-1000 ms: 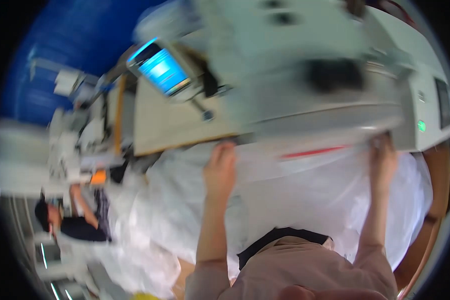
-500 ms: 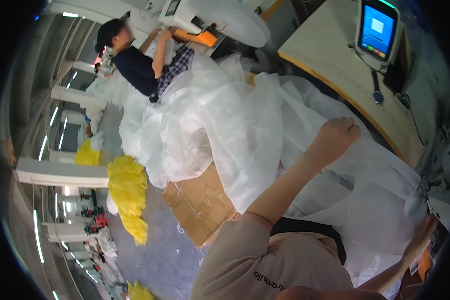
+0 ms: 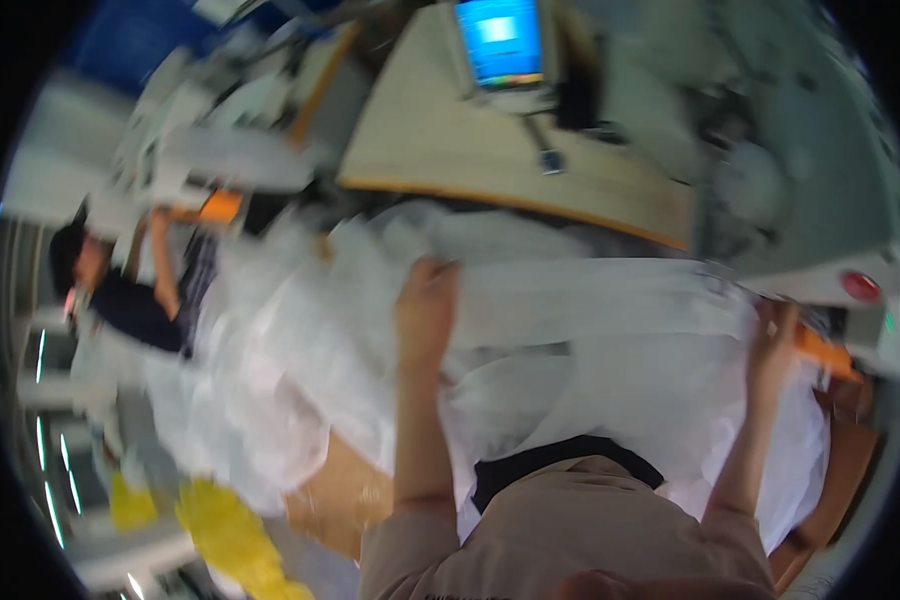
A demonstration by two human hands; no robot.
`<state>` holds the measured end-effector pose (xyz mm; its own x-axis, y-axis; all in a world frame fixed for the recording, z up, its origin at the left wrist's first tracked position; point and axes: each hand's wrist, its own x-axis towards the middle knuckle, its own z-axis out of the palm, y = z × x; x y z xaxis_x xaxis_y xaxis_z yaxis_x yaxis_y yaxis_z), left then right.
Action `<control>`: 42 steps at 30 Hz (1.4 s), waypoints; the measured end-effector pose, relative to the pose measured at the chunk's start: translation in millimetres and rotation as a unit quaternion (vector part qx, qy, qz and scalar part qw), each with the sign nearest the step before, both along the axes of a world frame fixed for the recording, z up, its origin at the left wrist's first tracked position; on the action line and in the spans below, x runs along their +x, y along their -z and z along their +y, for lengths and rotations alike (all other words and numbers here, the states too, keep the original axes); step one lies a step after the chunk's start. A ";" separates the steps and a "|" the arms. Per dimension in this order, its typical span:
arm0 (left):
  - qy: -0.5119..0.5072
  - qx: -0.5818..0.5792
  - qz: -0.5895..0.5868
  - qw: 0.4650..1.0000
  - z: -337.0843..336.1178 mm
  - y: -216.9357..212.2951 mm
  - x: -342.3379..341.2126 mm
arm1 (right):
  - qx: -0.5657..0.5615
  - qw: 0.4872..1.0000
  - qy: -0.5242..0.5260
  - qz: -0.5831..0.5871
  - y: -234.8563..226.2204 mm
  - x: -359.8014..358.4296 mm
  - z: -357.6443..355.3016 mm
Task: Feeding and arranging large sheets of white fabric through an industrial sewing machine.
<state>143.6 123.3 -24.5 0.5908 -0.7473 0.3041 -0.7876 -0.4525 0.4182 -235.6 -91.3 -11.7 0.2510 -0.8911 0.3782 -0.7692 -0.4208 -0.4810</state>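
Note:
White sheer fabric (image 3: 590, 300) spreads in a wide heap across my lap and along the table edge. A flat band of it stretches between my two hands. My left hand (image 3: 427, 312) is closed, its fingers pinched on the left end of this band. Beside the sewing machine (image 3: 820, 280) on the right, my right hand (image 3: 770, 345) has its fingers bent at the band's other end, gripping the fabric; blur softens the fingertips.
A wooden tabletop (image 3: 510, 165) with an orange edge carries a lit control screen (image 3: 501, 42). On the left a co-worker (image 3: 135, 305) sits at another machine. A cardboard piece (image 3: 340, 495) and yellow fabric piles (image 3: 232, 540) lie on the floor. A brown box (image 3: 835, 480) stands at right.
The view has swung round to the right, so the co-worker and table now appear farther left. Both hands remain at the fabric, and the band between them shows more plainly.

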 end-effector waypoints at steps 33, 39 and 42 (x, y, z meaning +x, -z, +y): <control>0.202 -0.040 -0.041 0.978 -119.0 -40.1 -116.3 | -0.203 0.961 0.165 0.091 -17.1 -95.0 -8.7; 0.207 -0.125 -0.054 0.969 -116.7 -37.2 -83.1 | -0.304 0.931 0.148 0.135 -39.8 -91.3 -1.7; 0.154 -0.144 -0.042 0.977 -108.7 -32.7 -72.8 | -0.284 0.938 0.026 0.196 -56.5 -41.0 8.4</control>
<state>70.8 14.6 8.2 0.3154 -0.7625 0.5649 -0.9047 -0.0620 0.4215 -276.5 -82.9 44.9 0.4319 -0.5893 0.6828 -0.8668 -0.4805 0.1335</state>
